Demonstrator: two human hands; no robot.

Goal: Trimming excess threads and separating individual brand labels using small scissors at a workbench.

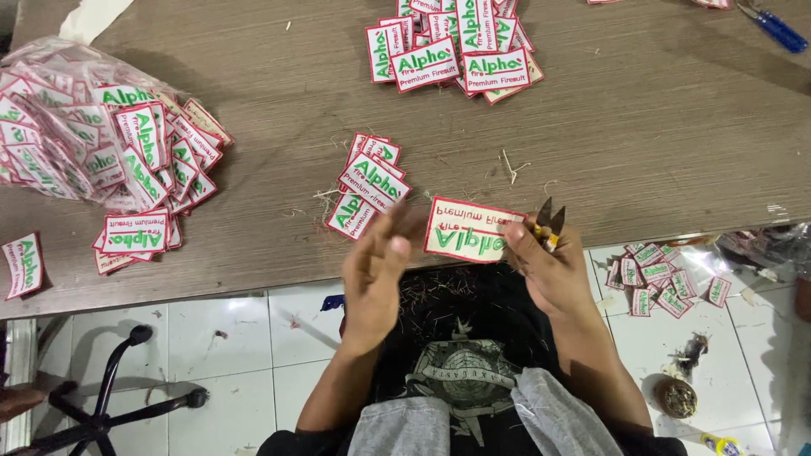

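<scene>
My right hand [545, 266] holds a white embroidered patch [467, 230] with a red border and green lettering, and small thread snips [547, 223] between its fingers, blades pointing up. My left hand [376, 270] is beside the patch's left edge with fingers apart and blurred; it seems to hold nothing. Both hands hover at the front edge of the wooden table [642, 135]. A small stack of the same patches [367, 184] lies just beyond my left hand.
A clear plastic bag of patches [59, 127] spills at the far left, with a loose patch [24, 264] near the edge. Another pile [456, 46] lies at the top centre. More patches [663, 279] lie on the tiled floor. Blue-handled tool [773, 27] top right; chair base [110, 397] lower left.
</scene>
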